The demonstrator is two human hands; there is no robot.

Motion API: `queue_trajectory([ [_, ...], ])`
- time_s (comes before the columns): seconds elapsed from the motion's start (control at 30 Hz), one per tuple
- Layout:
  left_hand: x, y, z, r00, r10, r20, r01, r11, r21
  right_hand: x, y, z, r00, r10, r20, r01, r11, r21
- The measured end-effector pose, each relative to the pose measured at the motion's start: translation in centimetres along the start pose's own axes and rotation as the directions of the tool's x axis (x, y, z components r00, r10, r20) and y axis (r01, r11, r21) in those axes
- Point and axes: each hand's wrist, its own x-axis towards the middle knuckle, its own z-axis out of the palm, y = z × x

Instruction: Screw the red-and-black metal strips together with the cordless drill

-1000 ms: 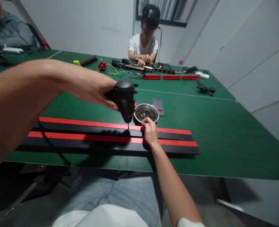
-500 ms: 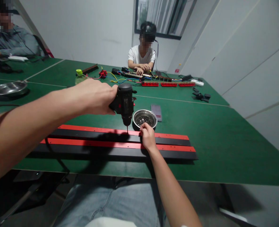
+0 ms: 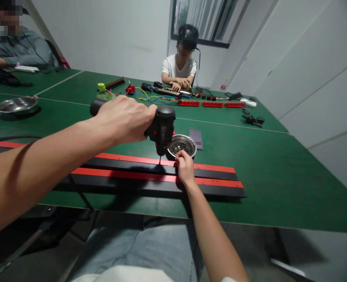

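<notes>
My left hand [image 3: 129, 119] is wrapped round the grip of a black cordless drill [image 3: 165, 125]. Its thin bit points down and meets the far one of two long red-and-black strips [image 3: 217, 170], which lie side by side on the table. My right hand [image 3: 185, 166] rests over the strips, just in front of a metal bowl [image 3: 194, 154] of small dark screws [image 3: 179, 147]. Its thumb and fingertips are pinched together; whatever may be between them is hidden. The second strip [image 3: 220, 190] lies nearer to me.
A grey phone-like slab [image 3: 196, 139] lies behind the bowl. At left stands another metal bowl [image 3: 16, 105]. Across the green table [image 3: 273, 176], a person in white [image 3: 179, 68] handles wired parts near red pieces [image 3: 212, 104]. Another person [image 3: 32, 49] sits at far left.
The drill's body has leaned to the right and towards me, while its bit stays at about the same place on the far strip. My right hand has hardly moved. The view has shifted slightly.
</notes>
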Motion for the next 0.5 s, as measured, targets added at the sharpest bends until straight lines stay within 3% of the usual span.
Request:
queue_trajectory([
  [0.3,-1.1,-0.3,-0.1,0.999,-0.029,0.032,0.031,0.997,-0.064,0.2,0.2,0.0,1.0,-0.007,-0.015,0.007,1.0,-0.007],
  [0.5,-1.7,-0.1,0.0,1.0,-0.03,0.005,0.03,0.999,-0.025,0.2,-0.1,0.1,1.0,-0.019,-0.018,0.019,0.999,-0.028],
])
